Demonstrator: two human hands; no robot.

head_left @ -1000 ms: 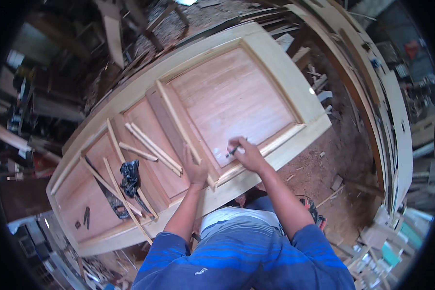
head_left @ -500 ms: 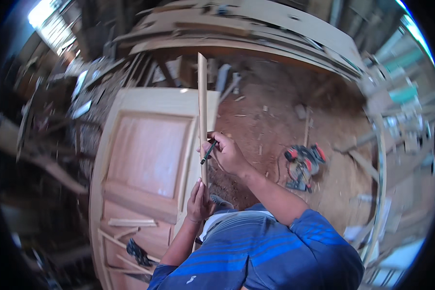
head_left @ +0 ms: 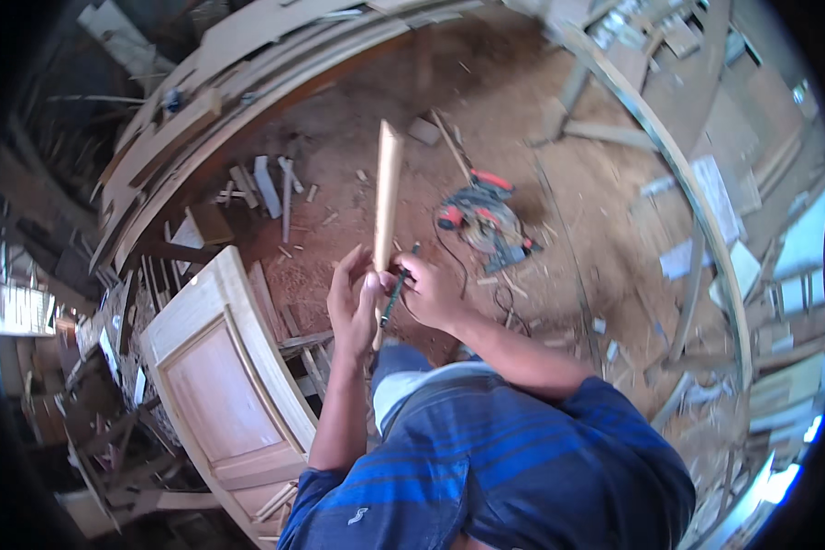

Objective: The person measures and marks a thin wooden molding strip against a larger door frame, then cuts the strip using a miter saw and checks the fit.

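A long, narrow wooden strip (head_left: 389,188) points away from me, held in front of my chest. My left hand (head_left: 350,298) grips it from the left, with the thumb along its near part. On the other side my right hand (head_left: 431,291) is closed around a dark pencil (head_left: 398,295), its fingers close against the strip. Whether the right fingers also pinch the wood is hard to make out. A panelled wooden door (head_left: 220,390) lies to the left of my hands, with thin wooden pieces (head_left: 278,500) on its near part.
On the dirt floor ahead stands a red and black power saw (head_left: 486,220) with a cable. Long boards (head_left: 247,101) are stacked at the far left. A curved-looking wooden rail (head_left: 697,197) runs along the right, with scraps beyond. Offcuts (head_left: 268,186) lie near the boards.
My view and body have turned right, so the door now sits farther left and the saw more central. My left hand has moved up the strip, close to my right hand.
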